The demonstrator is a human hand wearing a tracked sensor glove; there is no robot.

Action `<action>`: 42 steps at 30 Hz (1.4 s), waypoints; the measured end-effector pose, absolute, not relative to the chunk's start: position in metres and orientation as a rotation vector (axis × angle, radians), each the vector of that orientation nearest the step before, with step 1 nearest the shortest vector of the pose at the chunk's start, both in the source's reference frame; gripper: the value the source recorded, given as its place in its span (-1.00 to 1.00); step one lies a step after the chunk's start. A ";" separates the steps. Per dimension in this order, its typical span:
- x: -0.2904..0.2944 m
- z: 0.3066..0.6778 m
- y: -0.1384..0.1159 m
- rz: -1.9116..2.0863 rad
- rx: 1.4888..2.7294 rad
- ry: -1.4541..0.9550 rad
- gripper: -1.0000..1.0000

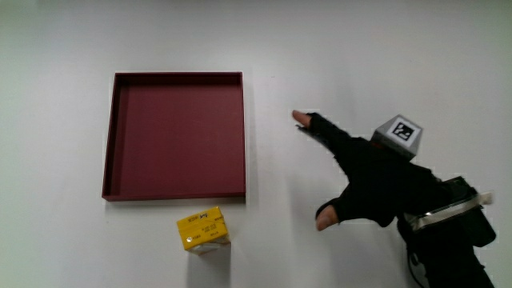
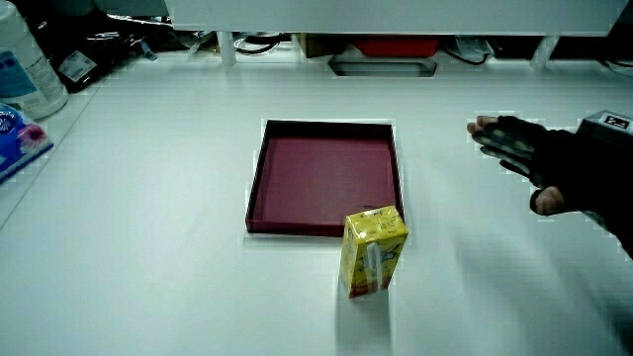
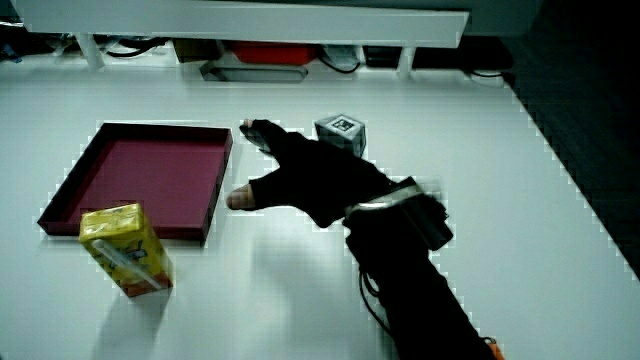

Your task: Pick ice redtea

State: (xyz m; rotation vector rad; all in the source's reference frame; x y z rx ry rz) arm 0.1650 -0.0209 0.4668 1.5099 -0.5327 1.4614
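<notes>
The ice red tea is a yellow drink carton (image 1: 204,230) standing upright on the white table, just nearer to the person than the dark red tray (image 1: 117,136); it shows in both side views (image 2: 373,251) (image 3: 126,249). The gloved hand (image 1: 364,178) hovers over the bare table beside the tray, apart from the carton, fingers spread and holding nothing. In both side views the hand (image 2: 539,168) (image 3: 300,176) is stretched flat above the table. A patterned cube (image 1: 398,134) sits on its back.
The shallow dark red tray (image 2: 255,186) (image 3: 70,190) holds nothing. A white bottle and a blue-pink packet (image 2: 20,133) lie near the table's edge in a side view. A low partition with cables (image 2: 381,44) runs along the table's end.
</notes>
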 end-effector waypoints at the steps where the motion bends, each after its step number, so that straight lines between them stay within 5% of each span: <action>1: 0.162 0.469 -0.019 1.430 1.489 -0.494 0.00; 42: 0.042 0.517 0.030 1.446 1.272 -0.683 0.04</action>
